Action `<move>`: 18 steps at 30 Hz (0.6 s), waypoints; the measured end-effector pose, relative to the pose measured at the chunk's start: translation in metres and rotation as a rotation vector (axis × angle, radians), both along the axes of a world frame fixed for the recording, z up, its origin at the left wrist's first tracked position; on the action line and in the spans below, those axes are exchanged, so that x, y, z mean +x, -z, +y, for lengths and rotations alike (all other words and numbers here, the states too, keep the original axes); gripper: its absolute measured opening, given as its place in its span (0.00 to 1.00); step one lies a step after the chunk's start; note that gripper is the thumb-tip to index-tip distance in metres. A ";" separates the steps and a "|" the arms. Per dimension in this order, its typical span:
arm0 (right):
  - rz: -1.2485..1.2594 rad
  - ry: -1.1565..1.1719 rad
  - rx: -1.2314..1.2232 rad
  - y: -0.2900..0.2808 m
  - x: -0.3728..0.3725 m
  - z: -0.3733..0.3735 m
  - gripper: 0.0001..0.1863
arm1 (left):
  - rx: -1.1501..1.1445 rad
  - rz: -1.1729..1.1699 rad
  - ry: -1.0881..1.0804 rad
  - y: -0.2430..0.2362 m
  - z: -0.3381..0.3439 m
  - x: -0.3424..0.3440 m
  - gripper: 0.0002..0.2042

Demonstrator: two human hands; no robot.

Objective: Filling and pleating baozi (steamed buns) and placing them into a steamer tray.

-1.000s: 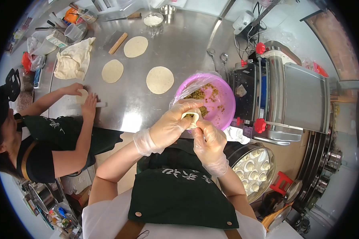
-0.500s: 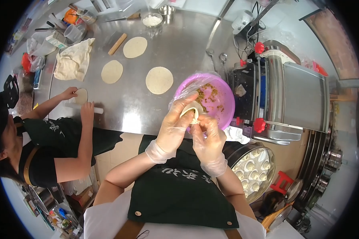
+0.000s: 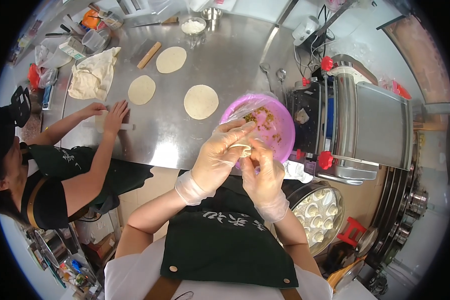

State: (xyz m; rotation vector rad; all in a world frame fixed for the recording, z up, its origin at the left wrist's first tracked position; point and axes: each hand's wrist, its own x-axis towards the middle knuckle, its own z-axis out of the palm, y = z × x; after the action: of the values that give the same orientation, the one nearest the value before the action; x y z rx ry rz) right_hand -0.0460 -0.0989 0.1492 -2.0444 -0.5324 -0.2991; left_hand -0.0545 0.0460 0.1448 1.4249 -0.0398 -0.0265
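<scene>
Both my hands wear clear plastic gloves and meet in front of a pink bowl (image 3: 288, 125) with bits of chopped filling inside. Between them is a partly pleated bun (image 3: 243, 149) of pale dough. My left hand (image 3: 217, 155) cups the bun from the left, its fingers wrapped around the far side. My right hand (image 3: 263, 167) pinches the gathered dough edge between thumb and fingers. The hands hide most of the bun. Flat dough rounds lie on the steel table, the nearest dough round (image 3: 201, 102) left of the bowl.
A round steamer tray (image 3: 341, 210) of finished buns stands low at my right. A dough-sheeting machine (image 3: 345, 115) is on the right of the table. At left a co-worker's hands (image 3: 109, 115) press on a rolling pin (image 3: 127, 127). A dough cutter (image 3: 149, 55) lies farther back.
The bun's opening has turned and narrowed as my fingers closed over it. My hands stay in nearly the same place. The co-worker's hands have moved together over the rolling pin.
</scene>
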 end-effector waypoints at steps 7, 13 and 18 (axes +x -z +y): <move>-0.103 -0.001 -0.002 -0.001 0.003 0.001 0.15 | -0.155 0.073 -0.056 -0.008 -0.006 -0.001 0.22; -0.025 0.046 -0.145 -0.009 0.005 0.001 0.09 | 0.028 -0.002 -0.024 -0.006 -0.006 0.002 0.23; -0.008 0.018 0.012 0.000 0.005 -0.003 0.15 | -0.057 0.064 -0.014 -0.002 -0.004 -0.001 0.23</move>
State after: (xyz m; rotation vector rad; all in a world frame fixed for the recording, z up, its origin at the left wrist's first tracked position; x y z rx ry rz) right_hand -0.0406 -0.1014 0.1494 -2.0383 -0.5166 -0.3206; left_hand -0.0558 0.0421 0.1472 1.3667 0.0219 -0.0592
